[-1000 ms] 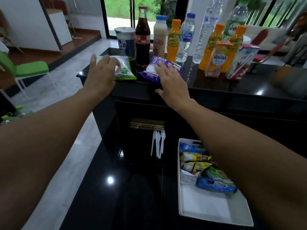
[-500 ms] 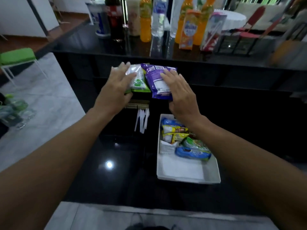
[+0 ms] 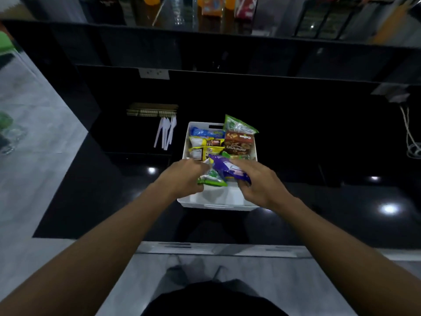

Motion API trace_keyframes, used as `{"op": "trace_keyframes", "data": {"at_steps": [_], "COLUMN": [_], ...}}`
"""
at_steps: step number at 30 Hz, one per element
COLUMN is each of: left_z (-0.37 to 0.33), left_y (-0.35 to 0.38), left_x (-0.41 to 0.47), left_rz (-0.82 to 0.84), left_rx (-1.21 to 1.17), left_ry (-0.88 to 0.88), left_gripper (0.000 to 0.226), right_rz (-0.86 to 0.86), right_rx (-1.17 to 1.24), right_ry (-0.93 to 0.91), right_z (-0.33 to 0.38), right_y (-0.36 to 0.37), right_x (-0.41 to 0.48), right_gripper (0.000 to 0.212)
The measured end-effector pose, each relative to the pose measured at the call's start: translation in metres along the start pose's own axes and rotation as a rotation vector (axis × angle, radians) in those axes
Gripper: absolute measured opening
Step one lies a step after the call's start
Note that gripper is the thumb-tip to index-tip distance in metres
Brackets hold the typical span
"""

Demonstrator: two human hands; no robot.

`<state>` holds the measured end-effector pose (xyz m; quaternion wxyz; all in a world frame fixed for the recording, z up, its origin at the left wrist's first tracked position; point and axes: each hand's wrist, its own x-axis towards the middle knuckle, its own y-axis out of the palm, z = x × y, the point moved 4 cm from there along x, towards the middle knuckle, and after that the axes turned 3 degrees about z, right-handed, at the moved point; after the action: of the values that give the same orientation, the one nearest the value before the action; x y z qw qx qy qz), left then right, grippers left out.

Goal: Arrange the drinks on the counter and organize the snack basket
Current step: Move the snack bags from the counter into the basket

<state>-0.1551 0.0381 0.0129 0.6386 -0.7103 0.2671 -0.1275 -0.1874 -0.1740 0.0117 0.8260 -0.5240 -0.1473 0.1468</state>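
A white snack basket (image 3: 216, 202) sits on the lower black counter, its far half packed with several snack packs and a brown cookie box (image 3: 238, 145). My left hand (image 3: 182, 176) holds a green and white snack pack (image 3: 211, 177) over the basket's near half. Beside it my right hand (image 3: 256, 179) grips a purple snack pack (image 3: 227, 168), which overlaps the green one. Only the bottoms of the drinks (image 3: 211, 6) show, on the raised counter at the top edge.
White plastic cutlery (image 3: 165, 132) lies left of the basket, below a woven mat (image 3: 152, 109). A wall socket (image 3: 154, 73) is set in the black back panel. Cables (image 3: 410, 137) hang at the right. Grey floor lies to the left and below the counter edge.
Both hands lifted the green and purple packs off the raised counter and brought them down over the basket. The view tilted down, so the drinks slid to the top edge.
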Motion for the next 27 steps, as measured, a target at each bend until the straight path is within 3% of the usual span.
{"op": "trace_keyframes", "data": {"at_steps": [5,10,16,22,27], "left_z": [-0.003,-0.004,-0.011,-0.007,0.002], "left_y": [0.023,0.034,0.040,0.053,0.074], "left_x": [0.002,0.012,0.024,0.028,0.021], "left_rz": [0.068,0.080,0.138,0.153,0.219], "left_rx": [-0.063,-0.189,-0.142,-0.185,-0.250], "left_ry": [-0.095,-0.114,-0.060,-0.017,0.005], "left_gripper": [0.040,0.046,0.057,0.054,0.051], "right_rz": [0.200,0.365,0.327,0.359,0.399], "right_rx": [-0.034,-0.102,-0.172,-0.111,-0.178], "right_ry": [0.062,0.077,0.163,0.154,0.115], "right_z": [-0.016,-0.016,-0.014,-0.027,-0.023], "right_y": [0.013,0.026,0.033,0.020,0.028], "right_x": [-0.020,-0.012,0.009,0.024,0.029], "right_gripper": [0.055,0.058,0.055,0.033,0.032]}}
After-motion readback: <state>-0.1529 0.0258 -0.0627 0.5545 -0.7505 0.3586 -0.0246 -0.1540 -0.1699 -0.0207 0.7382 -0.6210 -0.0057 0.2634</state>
